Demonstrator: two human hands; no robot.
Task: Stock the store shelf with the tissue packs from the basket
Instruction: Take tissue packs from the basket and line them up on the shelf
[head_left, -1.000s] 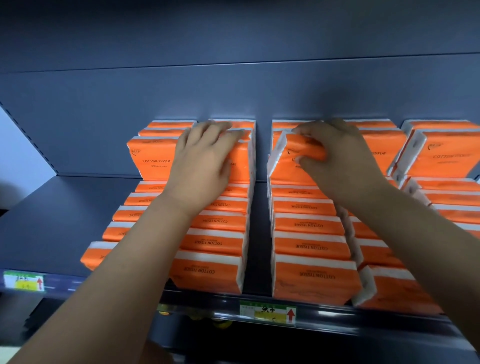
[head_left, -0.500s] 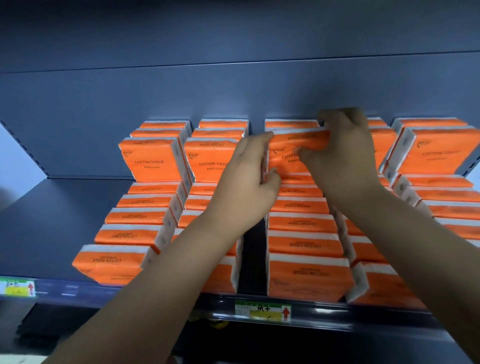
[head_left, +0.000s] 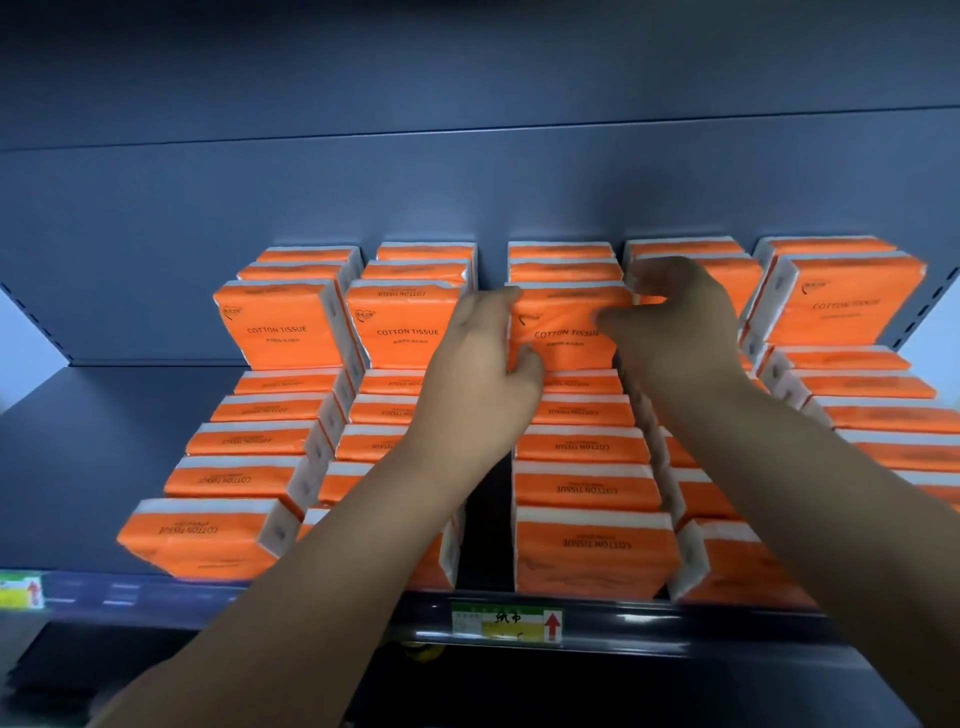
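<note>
Head view: the left hand (head_left: 483, 374) and right hand (head_left: 680, 327) meet at mid-frame on one orange tissue pack (head_left: 563, 327), which stands upright as the front of the raised stack in the middle column of the shelf (head_left: 104, 441).

The left hand pinches the pack's left edge, with its fingers straight up the side and its thumb on the lower front corner. The right hand, slightly blurred, holds the right edge, its thumb on the front face and its fingers curled over the top.

A second ago this pack leaned askew in the right hand alone, while the left hand lay on the next column over. The left hand has since crossed to it, and the pack now sits square, level with the upright packs (head_left: 283, 327) to the left of the frame.

I judge this pack as good as placed and ready to let go. The rows below run forward to the price label (head_left: 506, 621) at lower centre. The basket is out of frame, so what is left to stock cannot be told.
</note>
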